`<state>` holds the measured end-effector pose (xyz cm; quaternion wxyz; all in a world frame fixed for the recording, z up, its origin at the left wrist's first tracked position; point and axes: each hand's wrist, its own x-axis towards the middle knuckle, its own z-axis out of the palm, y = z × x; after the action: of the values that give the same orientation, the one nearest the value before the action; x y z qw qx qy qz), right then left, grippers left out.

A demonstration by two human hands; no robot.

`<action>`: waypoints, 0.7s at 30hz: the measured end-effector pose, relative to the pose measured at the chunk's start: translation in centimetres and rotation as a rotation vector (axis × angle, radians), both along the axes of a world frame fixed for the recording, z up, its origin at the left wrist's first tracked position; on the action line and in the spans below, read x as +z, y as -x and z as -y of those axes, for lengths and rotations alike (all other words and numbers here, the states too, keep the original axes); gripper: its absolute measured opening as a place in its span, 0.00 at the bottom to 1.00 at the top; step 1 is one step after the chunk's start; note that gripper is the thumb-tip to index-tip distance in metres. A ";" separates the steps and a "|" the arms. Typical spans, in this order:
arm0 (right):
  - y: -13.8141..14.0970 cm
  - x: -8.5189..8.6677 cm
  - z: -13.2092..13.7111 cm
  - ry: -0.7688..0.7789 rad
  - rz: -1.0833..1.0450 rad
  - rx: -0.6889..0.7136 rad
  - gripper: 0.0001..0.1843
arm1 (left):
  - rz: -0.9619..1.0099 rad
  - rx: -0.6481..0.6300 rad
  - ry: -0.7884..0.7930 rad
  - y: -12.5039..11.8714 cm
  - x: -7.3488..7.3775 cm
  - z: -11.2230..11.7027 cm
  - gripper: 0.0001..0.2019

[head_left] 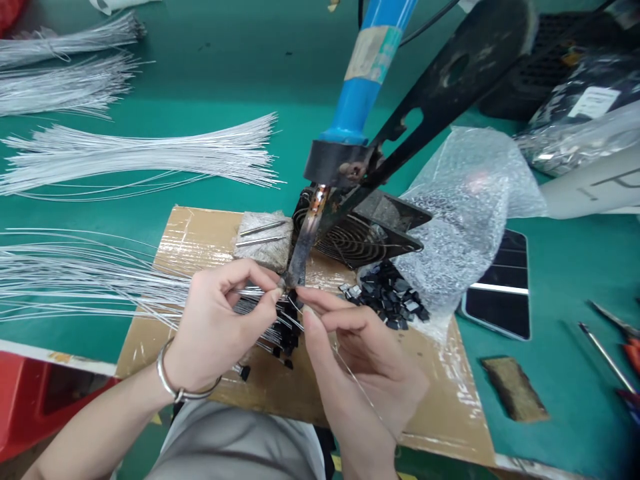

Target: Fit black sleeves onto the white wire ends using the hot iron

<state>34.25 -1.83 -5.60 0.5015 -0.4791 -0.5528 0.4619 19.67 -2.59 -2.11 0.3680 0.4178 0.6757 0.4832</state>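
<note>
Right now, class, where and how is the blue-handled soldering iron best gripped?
Probably round its blue handle, coming from the left: it looks thick and rounded, the black bracket crowds its right, and the discoloured metal tip, possibly hot, points down.

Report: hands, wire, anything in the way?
Left hand pinched, its hold unclear. Right hand pinching thin wire. Soldering iron slanting down close to both hands.

Hands (pixel 217 327), 2. Wire bundles (pixel 150 157) toward worktop's (pixel 555 280) left edge, 4. Cardboard sheet (pixel 440 407), 1; near its far left corner, wrapped block (pixel 265 256) 1, metal rods (pixel 260 241) 2. Soldering iron (pixel 350 113) 1, fan (pixel 350 237) 1, phone (pixel 503 275) 1, brown pad (pixel 515 389) 1. Black pieces (pixel 393 293): uncountable.
</note>
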 end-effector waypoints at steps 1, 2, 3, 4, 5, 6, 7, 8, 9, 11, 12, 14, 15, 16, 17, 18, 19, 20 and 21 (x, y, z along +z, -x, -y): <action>0.0 0.0 0.0 0.000 0.006 0.000 0.10 | -0.003 0.003 0.002 0.0 0.0 0.0 0.06; 0.0 -0.1 0.0 -0.005 0.011 -0.001 0.10 | -0.003 0.004 0.003 0.0 0.0 -0.1 0.06; 0.0 -0.1 0.0 -0.013 0.015 0.000 0.10 | -0.003 0.005 0.002 0.0 0.0 -0.1 0.06; 0.0 -0.2 0.0 -0.020 0.018 0.002 0.10 | -0.004 0.006 0.002 0.0 -0.1 -0.1 0.06; 0.0 -0.3 -0.1 -0.024 0.020 0.003 0.10 | -0.008 0.006 0.004 0.0 -0.1 -0.1 0.06; 0.0 -0.4 -0.1 -0.022 0.021 0.004 0.10 | -0.015 0.006 0.007 0.0 -0.1 -0.1 0.06; 0.0 -0.5 -0.1 -0.016 0.023 0.005 0.10 | -0.024 0.006 0.013 0.0 -0.1 -0.1 0.06; 0.0 -0.6 -0.1 -0.015 0.022 0.006 0.10 | -0.032 0.005 0.019 0.0 -0.1 -0.1 0.06; 0.0 -0.6 0.0 -0.016 0.020 0.002 0.10 | -0.038 0.002 0.024 0.0 -0.2 -0.1 0.05; 0.1 -0.6 0.0 -0.026 0.015 -0.005 0.10 | -0.046 -0.004 0.024 0.0 -0.2 -0.1 0.05; 0.1 -0.6 0.0 -0.030 0.014 -0.007 0.09 | -0.049 -0.006 0.021 0.0 -0.2 -0.1 0.05; 0.1 -0.5 0.0 -0.039 0.015 -0.009 0.09 | -0.053 -0.005 0.010 0.0 -0.2 -0.1 0.06; 0.2 -0.5 0.1 -0.040 0.017 -0.010 0.09 | -0.052 -0.003 0.006 0.0 -0.2 0.0 0.06; 0.2 -0.4 0.1 -0.043 0.019 -0.011 0.09 | -0.050 -0.003 0.003 0.0 -0.1 0.0 0.06; 0.2 -0.4 0.1 -0.047 0.020 -0.014 0.09 | -0.047 -0.003 0.001 0.0 -0.1 0.0 0.06; 0.2 -0.3 0.1 -0.051 0.020 -0.017 0.09 | -0.045 -0.002 0.000 0.0 -0.1 0.0 0.05; 0.2 -0.3 0.1 -0.058 0.020 -0.022 0.09 | -0.043 -0.003 -0.003 0.0 0.0 0.0 0.05; 0.3 -0.2 0.1 -0.062 0.020 -0.026 0.08 | -0.043 -0.005 -0.004 0.0 0.0 0.0 0.05; 0.3 -0.2 0.1 -0.064 0.020 -0.028 0.08 | -0.044 -0.005 -0.007 0.0 0.0 0.0 0.05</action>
<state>33.94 -1.92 -5.81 0.5173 -0.4755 -0.5654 0.4320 19.69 -2.63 -2.09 0.3529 0.4312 0.6809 0.4753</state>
